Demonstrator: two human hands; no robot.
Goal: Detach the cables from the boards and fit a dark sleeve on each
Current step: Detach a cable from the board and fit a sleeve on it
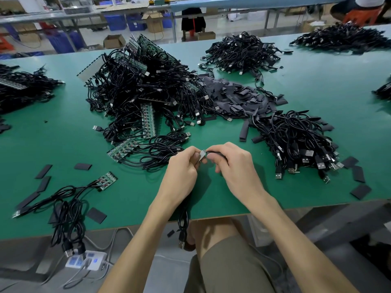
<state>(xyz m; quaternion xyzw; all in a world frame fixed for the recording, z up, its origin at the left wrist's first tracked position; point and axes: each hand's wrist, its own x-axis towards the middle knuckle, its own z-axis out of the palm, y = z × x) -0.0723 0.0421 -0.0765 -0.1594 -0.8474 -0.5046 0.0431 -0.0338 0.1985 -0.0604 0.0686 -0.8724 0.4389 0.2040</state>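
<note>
Near the front edge of the green bench (pixel 296 81), the left hand (pixel 182 168) pinches the pale tip of a thin black cable (pixel 183 220) trailing off that edge, while the right hand (pixel 232 163) holds in a pinching grip a short dark sleeve (pixel 218 153) just right of it, roughly in line.

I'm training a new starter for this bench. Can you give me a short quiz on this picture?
1. True or false: the left hand and right hand pinch the end of one cable between them.
2. The loose heap of dark sleeves lies: A) right of the big board-and-cable pile; B) on the floor; C) in a box.
3. Fill in: the held cable's USB plug hangs below the table's ___ edge.
Key: 1 true; 2 A; 3 near.
</note>
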